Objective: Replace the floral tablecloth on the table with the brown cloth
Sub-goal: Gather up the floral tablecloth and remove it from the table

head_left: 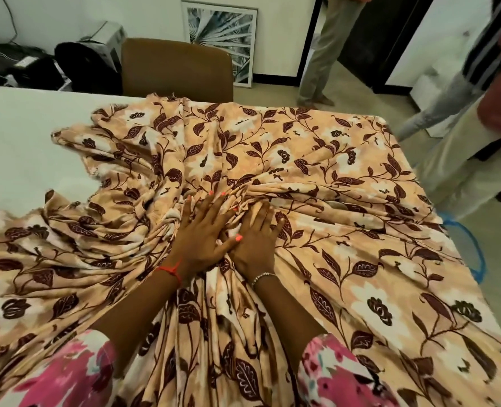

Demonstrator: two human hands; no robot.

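Room: pale walls and floor; white surface (23,136) bare at its far-left corner.

Left hand (202,233): fingers (211,201) straight and spread, orange nails, pressed flat on a bunched ridge of the cloth. The thumb lies across the back of the right hand. Red thread (171,270) at the wrist; forearm runs back to the near edge, in a pink flowered sleeve (67,374).

Right hand (255,239): just beside the left and partly under it. The fingers (265,214) are straight and close together, flat on the cloth, with their tips at a fold. Silver bracelet (262,276) at the wrist; the forearm runs roughly alongside the left.

Floral tablecloth (317,160): peach with brown leaves. It covers the right side and near edge of the surface. It is gathered in deep pleats toward both hands at mid-surface, with its left edge rumpled back off the white.

Brown chair (176,66): at the far edge, back upright.

Framed picture (220,39): leaning on the wall behind the chair.

Black bag (82,63): left of the chair.

Two standing persons: legs (325,54) beyond the far-right corner; another (449,127) beside the right edge.
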